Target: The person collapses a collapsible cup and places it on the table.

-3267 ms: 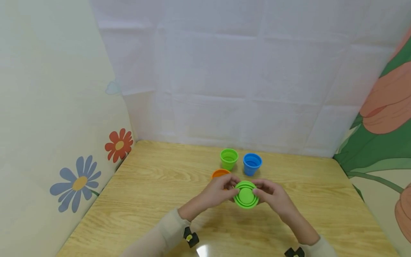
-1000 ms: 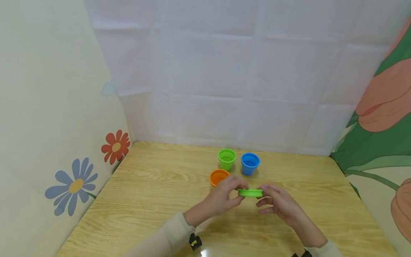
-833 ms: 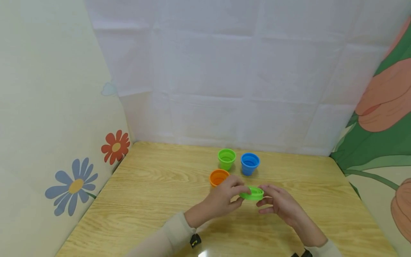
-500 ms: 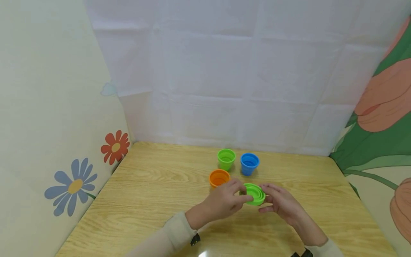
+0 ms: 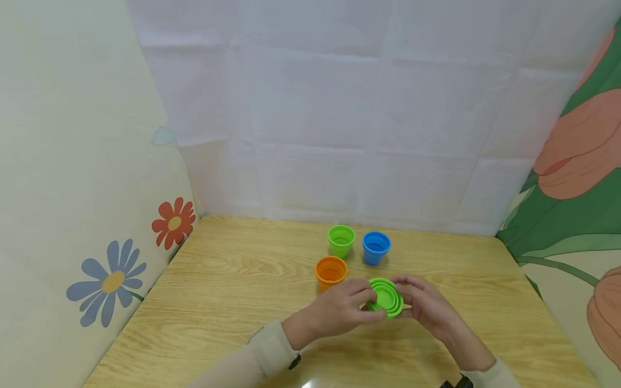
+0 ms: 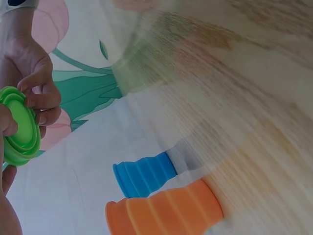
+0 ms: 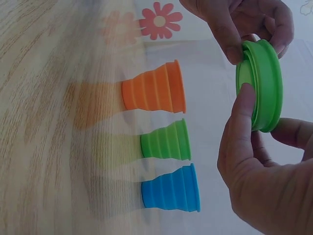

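Observation:
A green collapsible cup [image 5: 386,297], folded flat into rings, is held up above the table between both hands. My left hand [image 5: 337,308] pinches its left side, with fingertips over the rim and the thumb along the near edge. Opposite, my right hand [image 5: 429,307] grips the right side; in the right wrist view its fingers [image 7: 240,122] bear on both faces of the folded cup. Just beyond the left hand stands an unfolded orange cup [image 5: 331,268]. Behind it are an unfolded green cup [image 5: 342,241] and a blue cup [image 5: 375,248], both upright.
The wood-grain table [image 5: 233,280] runs back to a creased white sheet [image 5: 310,134]. Flower-printed panels flank it on the left [image 5: 87,178] and right [image 5: 572,215].
Seen edge-on a second ago, the folded cup has tilted so its ringed face turns up towards the head view. The left hand's fingers have shifted over its rim. The standing cups stay put.

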Motion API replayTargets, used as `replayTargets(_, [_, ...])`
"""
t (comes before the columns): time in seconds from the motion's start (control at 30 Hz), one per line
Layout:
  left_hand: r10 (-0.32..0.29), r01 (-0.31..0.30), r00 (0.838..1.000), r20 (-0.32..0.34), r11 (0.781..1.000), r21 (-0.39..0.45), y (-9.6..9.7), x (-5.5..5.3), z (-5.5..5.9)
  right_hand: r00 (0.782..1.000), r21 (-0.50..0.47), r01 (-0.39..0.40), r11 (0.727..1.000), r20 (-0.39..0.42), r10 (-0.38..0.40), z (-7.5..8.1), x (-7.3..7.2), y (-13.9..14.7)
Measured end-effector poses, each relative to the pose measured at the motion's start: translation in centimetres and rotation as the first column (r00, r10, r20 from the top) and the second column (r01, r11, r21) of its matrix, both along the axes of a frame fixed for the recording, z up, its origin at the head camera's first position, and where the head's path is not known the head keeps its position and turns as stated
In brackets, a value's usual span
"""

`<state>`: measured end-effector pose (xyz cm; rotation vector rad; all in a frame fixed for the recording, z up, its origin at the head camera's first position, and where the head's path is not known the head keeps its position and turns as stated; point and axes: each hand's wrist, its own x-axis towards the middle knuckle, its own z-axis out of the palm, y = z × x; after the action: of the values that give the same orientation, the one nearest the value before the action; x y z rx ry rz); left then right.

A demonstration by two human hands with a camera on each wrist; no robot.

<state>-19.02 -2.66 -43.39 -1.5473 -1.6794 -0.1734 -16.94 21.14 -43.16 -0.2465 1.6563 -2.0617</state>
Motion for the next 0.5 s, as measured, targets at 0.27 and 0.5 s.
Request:
replayTargets(0.27, [-0.002,0.001,1.0,-0.029,1.0,-0.027,-0.2,0.7,0.9,1.0,0.011,0.023,1.0,0.013,-0.024,0.0,0.1,-0.1])
replayTargets(0.5, [0.002,-0.004,0.999,-0.045,0.999,-0.04,-0.2,0.9,1.2,0.999,0.031,0.031,0.999,0.011,-0.031,0.1,0.2,-0.1])
